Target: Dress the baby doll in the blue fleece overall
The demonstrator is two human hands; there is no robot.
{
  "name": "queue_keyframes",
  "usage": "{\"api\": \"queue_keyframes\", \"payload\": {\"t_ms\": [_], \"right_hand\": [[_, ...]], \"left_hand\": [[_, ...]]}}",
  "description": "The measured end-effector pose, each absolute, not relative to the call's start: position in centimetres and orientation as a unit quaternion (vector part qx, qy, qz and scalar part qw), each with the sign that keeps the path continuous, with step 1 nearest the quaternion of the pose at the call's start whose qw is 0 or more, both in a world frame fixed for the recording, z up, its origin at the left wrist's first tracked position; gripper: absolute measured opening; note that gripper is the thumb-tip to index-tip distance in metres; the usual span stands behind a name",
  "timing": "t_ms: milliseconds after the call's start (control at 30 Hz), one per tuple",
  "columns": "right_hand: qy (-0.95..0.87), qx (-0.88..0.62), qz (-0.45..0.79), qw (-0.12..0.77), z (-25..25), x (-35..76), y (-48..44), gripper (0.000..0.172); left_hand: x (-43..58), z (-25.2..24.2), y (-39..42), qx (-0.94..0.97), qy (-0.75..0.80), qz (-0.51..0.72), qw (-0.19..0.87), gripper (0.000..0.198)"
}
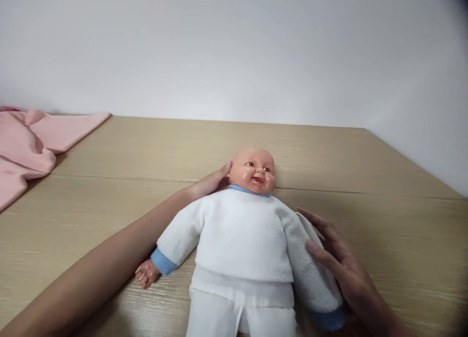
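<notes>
A baby doll (248, 234) with a bald head lies face up in front of me, dressed in a white fleecy top with blue collar and cuffs and white trousers. My left hand (214, 179) cups its head and neck from the left. The thumb shows beside the head, while the other fingers are hidden behind it. On the other side, my right hand (340, 256) is at the doll's sleeve (310, 264), thumb against the fabric and fingers apart along the outer edge. The doll's feet are outside the picture.
A pink cloth (32, 147) lies crumpled at the far left of the wooden table (164, 147). A seam runs across the tabletop behind the doll. White walls (234, 49) stand at the back and right edges.
</notes>
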State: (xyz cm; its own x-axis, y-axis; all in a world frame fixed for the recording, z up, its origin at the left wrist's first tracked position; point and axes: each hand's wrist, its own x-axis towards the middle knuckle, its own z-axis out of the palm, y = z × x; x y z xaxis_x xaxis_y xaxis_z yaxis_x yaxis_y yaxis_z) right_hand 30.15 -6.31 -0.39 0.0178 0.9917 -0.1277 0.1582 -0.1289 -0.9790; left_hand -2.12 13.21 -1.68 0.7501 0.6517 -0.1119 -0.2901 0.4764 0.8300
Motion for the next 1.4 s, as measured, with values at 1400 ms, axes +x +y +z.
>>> {"api": "queue_keyframes", "payload": {"t_ms": [1400], "right_hand": [[-0.55,-0.589,0.381,0.453,0.3,28.7,-6.0,0.042]], "left_hand": [[-4.1,2.8,14.5,0.668,0.429,0.314,0.521,0.072]]}}
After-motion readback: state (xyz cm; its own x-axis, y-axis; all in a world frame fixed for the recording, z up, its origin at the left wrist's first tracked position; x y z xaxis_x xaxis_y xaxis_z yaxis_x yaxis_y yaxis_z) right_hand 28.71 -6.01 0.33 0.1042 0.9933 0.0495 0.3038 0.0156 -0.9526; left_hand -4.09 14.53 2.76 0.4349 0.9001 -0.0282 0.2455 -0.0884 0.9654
